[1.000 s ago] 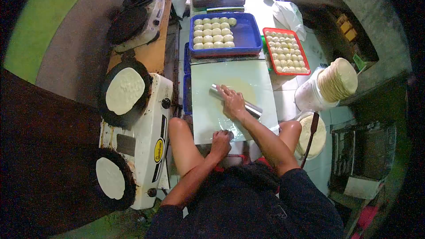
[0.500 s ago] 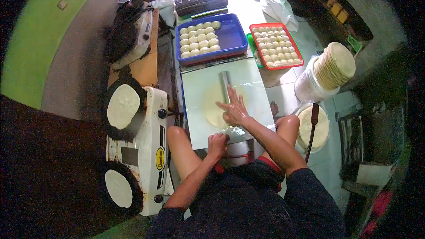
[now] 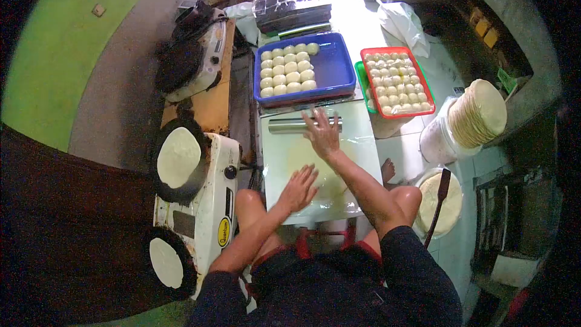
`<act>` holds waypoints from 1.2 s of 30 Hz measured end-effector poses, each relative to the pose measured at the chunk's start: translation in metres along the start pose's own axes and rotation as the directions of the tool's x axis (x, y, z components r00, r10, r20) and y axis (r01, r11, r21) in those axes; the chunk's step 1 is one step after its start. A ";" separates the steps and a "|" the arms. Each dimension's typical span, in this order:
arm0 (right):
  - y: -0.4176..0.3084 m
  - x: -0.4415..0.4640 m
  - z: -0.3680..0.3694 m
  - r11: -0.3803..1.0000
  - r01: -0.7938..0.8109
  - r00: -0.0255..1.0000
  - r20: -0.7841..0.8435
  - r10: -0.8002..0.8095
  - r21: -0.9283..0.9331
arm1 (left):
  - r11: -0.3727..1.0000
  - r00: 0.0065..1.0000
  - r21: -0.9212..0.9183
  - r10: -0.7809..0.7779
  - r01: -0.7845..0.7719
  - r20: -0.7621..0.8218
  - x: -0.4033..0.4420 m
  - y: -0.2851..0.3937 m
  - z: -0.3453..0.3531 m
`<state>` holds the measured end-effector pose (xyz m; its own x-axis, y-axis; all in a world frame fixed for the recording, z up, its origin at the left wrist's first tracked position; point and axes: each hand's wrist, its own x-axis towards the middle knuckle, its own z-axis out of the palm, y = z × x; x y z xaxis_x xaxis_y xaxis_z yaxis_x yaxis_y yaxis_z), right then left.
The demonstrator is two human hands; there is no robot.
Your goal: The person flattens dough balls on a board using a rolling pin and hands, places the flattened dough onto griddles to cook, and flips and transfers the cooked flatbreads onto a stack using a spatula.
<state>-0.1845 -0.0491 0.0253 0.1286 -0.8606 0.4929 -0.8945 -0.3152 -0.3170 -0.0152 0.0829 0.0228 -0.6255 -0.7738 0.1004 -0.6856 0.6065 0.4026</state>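
Note:
A flat, pale dough sheet (image 3: 301, 152) lies on the white board (image 3: 362, 175) between my knees. Crosswise at the board's far side is a metal rolling pin (image 3: 284, 125). My right hand (image 3: 324, 137) reaches over the pin's right part with spread fingers, not wrapped round it. Closer to me, my left hand (image 3: 298, 191) is open over the near left part of the dough, palm down; whether it presses on the sheet I cannot tell.
Beyond the board stand a blue tray (image 3: 336, 72) of dough balls and a red tray (image 3: 428, 89) holding more. At left, flat breads sit on dark pans (image 3: 198, 184) on a stove (image 3: 206, 230). A stack of flat rounds (image 3: 487, 112) and a dark spatula (image 3: 437, 209) are at right.
The rolling pin has turned from lengthwise to crosswise and lies farther back. My right hand has moved forward to it. My left hand has opened from a fist and come onto the dough.

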 end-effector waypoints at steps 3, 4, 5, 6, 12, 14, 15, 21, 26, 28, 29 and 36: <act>0.039 0.009 -0.045 0.997 -0.079 0.990 -0.122 0.077 -0.011 | 0.977 0.985 0.213 -0.048 0.012 0.164 0.059 -0.043 0.015; 0.059 -0.002 -0.086 0.995 -0.092 0.983 -0.158 0.096 0.033 | 0.980 0.984 0.195 0.009 -0.044 0.176 0.080 -0.046 0.016; 0.089 -0.027 -0.100 0.980 -0.188 0.967 -0.187 0.174 -0.061 | 0.980 0.980 0.174 0.065 -0.099 0.190 0.098 -0.045 0.017; 0.123 -0.057 -0.122 0.965 -0.224 0.952 -0.181 0.247 0.135 | 0.968 0.954 0.145 0.164 -0.204 0.251 0.111 -0.042 0.016; 0.184 -0.275 -0.246 0.723 -0.686 0.728 -0.080 0.681 -0.082 | 0.810 0.708 -0.039 0.534 -0.585 0.462 0.114 -0.024 0.020; 0.184 -0.350 -0.250 0.571 -0.802 0.594 -0.128 0.794 -0.177 | 0.760 0.660 -0.026 0.581 -0.650 0.477 0.106 -0.018 0.024; 0.174 -0.372 -0.251 0.526 -0.831 0.551 -0.145 0.822 -0.178 | 0.733 0.634 -0.021 0.602 -0.680 0.486 0.101 -0.015 0.026; 0.137 -0.440 -0.242 0.386 -0.908 0.413 -0.191 0.890 -0.162 | 0.596 0.451 -0.085 0.687 -0.799 0.570 0.076 -0.018 0.011; 0.137 -0.451 -0.236 0.320 -0.933 0.350 -0.205 0.914 -0.166 | 0.770 0.619 -0.090 0.570 -0.631 0.540 0.092 -0.037 0.016; 0.138 -0.451 -0.235 0.300 -0.949 0.313 -0.197 0.929 -0.095 | 0.909 0.827 0.018 0.371 -0.417 0.423 0.104 -0.043 0.007; 0.137 -0.450 -0.232 0.291 -0.955 0.296 -0.190 0.936 -0.057 | 0.955 0.902 0.062 0.250 -0.289 0.352 0.105 -0.045 0.001; 0.146 -0.462 -0.222 0.223 -0.972 0.232 -0.160 0.959 -0.075 | 0.980 0.984 0.169 -0.130 0.109 0.122 0.078 -0.037 0.022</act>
<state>-0.4693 0.3916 -0.0684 -0.8969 -0.4382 -0.0602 -0.3563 0.7965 -0.4884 -0.0464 0.0039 -0.0040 -0.5715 -0.8181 -0.0647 -0.8026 0.5408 0.2516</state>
